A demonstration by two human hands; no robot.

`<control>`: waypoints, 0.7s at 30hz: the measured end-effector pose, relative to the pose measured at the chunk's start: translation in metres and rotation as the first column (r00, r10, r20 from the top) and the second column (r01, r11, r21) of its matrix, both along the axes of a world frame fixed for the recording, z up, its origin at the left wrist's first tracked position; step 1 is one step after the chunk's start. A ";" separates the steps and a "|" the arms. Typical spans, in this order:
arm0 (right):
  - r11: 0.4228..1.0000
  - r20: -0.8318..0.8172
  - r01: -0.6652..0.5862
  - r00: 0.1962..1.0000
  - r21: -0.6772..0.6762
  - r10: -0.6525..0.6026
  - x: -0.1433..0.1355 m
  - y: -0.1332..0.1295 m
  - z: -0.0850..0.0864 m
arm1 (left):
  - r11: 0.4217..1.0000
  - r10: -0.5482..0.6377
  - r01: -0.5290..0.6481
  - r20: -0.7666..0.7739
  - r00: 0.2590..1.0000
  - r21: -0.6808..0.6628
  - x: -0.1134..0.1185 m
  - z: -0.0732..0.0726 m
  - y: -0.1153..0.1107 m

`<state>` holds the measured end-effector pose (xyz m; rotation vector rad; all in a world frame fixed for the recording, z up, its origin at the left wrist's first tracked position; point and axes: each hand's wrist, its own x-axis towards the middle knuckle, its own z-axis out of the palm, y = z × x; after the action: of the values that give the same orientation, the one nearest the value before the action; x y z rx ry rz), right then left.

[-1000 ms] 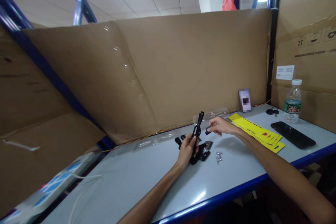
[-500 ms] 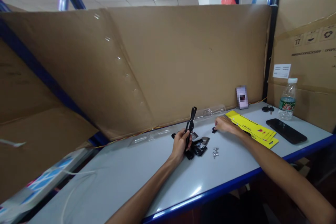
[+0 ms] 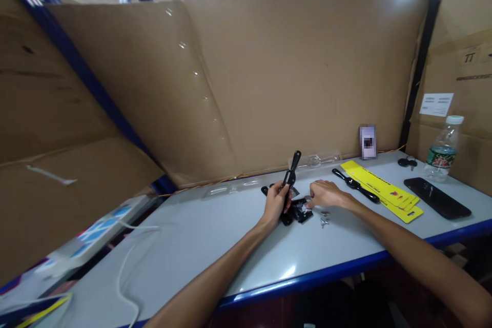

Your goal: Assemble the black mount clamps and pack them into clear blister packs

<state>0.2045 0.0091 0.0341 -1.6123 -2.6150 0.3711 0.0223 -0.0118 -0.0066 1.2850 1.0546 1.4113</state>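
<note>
My left hand (image 3: 275,204) is closed around a black spokeshave (image 3: 293,170), holding it upright with one handle pointing up. Just to the right, my right hand (image 3: 326,193) reaches into a pile of loose black parts (image 3: 298,212) and grey metal pieces, its fingertips curled together. What those fingers pinch is too small to make out. Beside the pile lie several small silvery screws (image 3: 325,221). A second black spokeshave (image 3: 355,184) rests across the edge of the yellow printed cards (image 3: 384,189), apart from both hands.
A black phone (image 3: 437,198), a water bottle (image 3: 442,156) and keys (image 3: 406,162) sit at the right. Clear plastic packaging (image 3: 315,160) lies along the cardboard wall (image 3: 288,77). Power strips (image 3: 100,230) and a white cable (image 3: 122,277) run along the left.
My right hand has let go of the second spokeshave beside the cards and moved left to the parts pile. My left hand keeps its hold. The view has swung slightly left.
</note>
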 end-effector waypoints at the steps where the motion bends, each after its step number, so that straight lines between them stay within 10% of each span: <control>1: 1.000 -0.007 0.017 1.000 -0.020 -0.017 0.000 0.001 0.000 | 1.000 0.003 -0.003 -0.013 1.000 0.012 0.000 -0.001 0.000; 14: 0.977 -0.325 0.098 0.933 -0.191 -0.157 0.014 0.035 -0.012 | 0.994 0.097 -0.091 -0.107 0.990 0.054 -0.002 -0.007 0.003; 21: 0.959 -0.748 -0.077 0.644 -0.271 -0.159 0.013 0.031 -0.004 | 0.993 0.115 -0.109 -0.128 0.985 0.054 -0.001 -0.007 0.002</control>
<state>0.2172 0.0404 0.0305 -1.1605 -1.8998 1.1772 0.0212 -0.0100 -0.0132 1.3867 1.2048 1.4590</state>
